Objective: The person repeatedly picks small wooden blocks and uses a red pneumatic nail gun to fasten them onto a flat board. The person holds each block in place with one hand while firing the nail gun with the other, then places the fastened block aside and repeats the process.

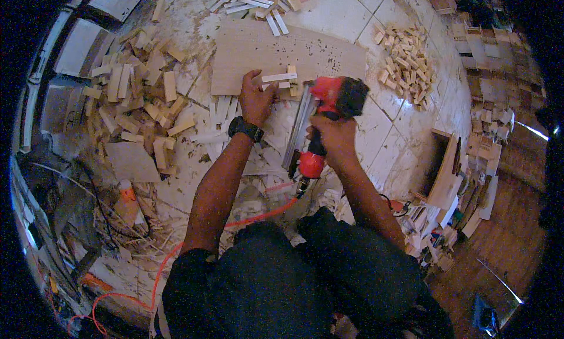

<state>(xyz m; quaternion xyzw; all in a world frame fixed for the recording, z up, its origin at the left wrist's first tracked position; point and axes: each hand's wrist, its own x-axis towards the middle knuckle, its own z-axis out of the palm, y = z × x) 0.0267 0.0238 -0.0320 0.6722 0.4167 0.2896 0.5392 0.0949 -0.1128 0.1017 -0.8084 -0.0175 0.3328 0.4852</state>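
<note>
My right hand (333, 136) is wrapped round the black handle of a red and black air nailer (326, 93), with its long silver magazine angled down to the left. A red hose (276, 210) joins the base of its handle. My left hand (257, 104), below a dark wristwatch (246, 129), holds the left end of a small white-faced wooden strip (279, 77) between thumb and fingers. That strip lies across a short pale wood block (293, 87) at the near edge of a wide board (252, 51). The nailer's nose is just right of the block.
A heap of wood blocks (141, 92) lies at left, smaller blocks (406, 66) at far right. White strips (258, 1) lie beyond the board, more of them (223, 113) under my left wrist. An open wooden box (442, 168) and scraps stand at right. The hose loops across the lower left floor.
</note>
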